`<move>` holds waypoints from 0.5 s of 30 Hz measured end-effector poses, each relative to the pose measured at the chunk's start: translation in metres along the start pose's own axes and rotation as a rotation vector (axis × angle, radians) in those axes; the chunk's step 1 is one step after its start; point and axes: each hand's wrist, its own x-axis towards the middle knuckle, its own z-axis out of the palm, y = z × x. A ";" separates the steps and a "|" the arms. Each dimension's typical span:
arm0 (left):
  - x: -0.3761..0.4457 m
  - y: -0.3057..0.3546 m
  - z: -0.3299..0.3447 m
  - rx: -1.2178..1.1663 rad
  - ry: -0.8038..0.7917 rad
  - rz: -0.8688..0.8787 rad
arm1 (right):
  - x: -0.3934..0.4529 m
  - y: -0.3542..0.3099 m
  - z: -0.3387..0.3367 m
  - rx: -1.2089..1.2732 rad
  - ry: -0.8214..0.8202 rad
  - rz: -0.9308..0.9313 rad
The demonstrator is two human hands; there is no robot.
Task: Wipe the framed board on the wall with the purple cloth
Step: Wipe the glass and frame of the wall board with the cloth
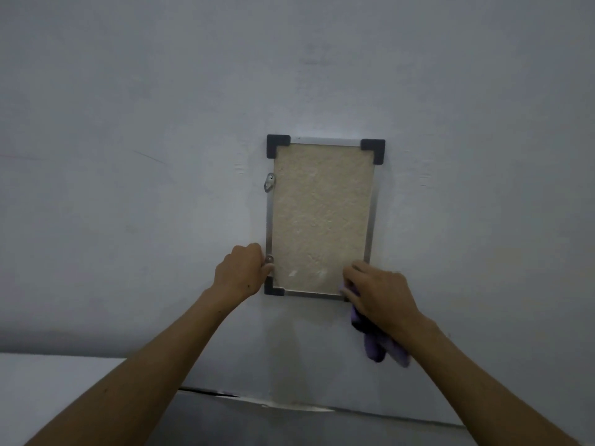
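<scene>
On the grey wall [161, 156] a framed board [322, 220] is hung upright, beige panel, metal rim, dark corner caps. Its lower left edge is gripped by the curled left hand [240, 273]. The purple cloth [373, 339] is held bunched under the right hand [380, 294] and pressed at the board's lower right corner, its tail left hanging below.
</scene>
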 end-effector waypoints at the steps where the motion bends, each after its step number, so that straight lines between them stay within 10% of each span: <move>1: 0.000 0.000 0.000 -0.004 0.000 0.001 | 0.008 0.002 -0.005 -0.015 0.024 -0.007; 6: -0.001 0.000 0.002 -0.027 0.015 -0.003 | 0.012 0.002 -0.012 0.009 0.252 0.074; 15: -0.001 -0.001 0.000 -0.018 -0.013 0.005 | 0.012 0.001 -0.001 0.022 0.090 0.043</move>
